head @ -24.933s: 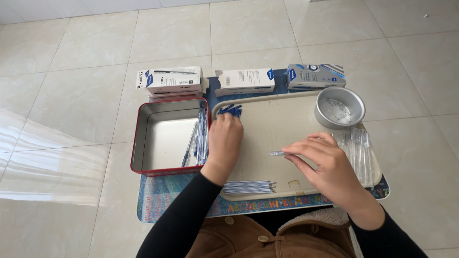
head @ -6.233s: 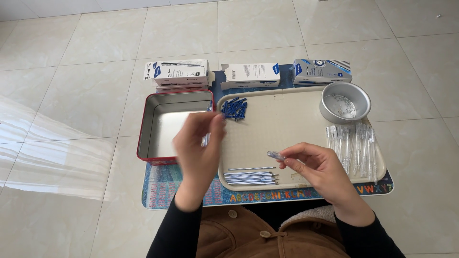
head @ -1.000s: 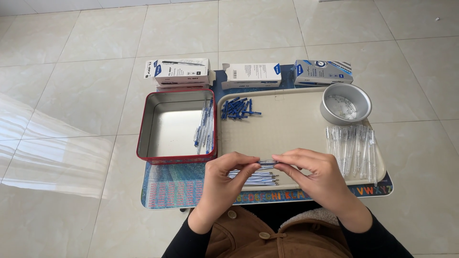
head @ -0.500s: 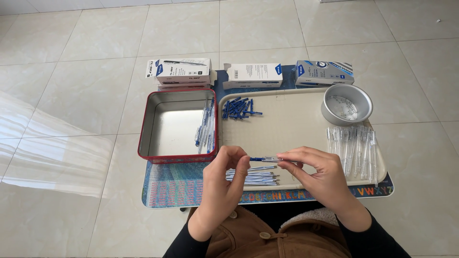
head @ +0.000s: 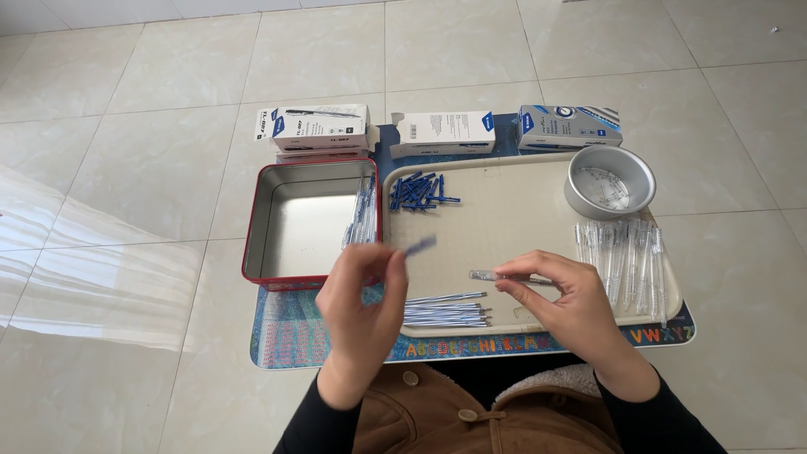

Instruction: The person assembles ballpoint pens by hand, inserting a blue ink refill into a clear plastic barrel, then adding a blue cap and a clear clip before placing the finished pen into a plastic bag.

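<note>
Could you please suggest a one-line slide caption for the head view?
Left hand lifts a blue pen cap while right hand holds a clear pen barrel over the beige tray.

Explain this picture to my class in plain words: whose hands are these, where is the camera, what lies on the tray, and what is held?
There is no machine here. A person sits on a tiled floor, and one camera worn on their head looks down at their two bare hands.

In front of them lies a beige tray. On it are a pile of small blue caps, a bundle of thin refills, a row of clear pen barrels and a round metal bowl. Left of the tray stands a red tin with pens along its right side. Three pen boxes lie behind.

The left hand pinches a small blue piece. The right hand has a clear barrel in its grip.
</note>
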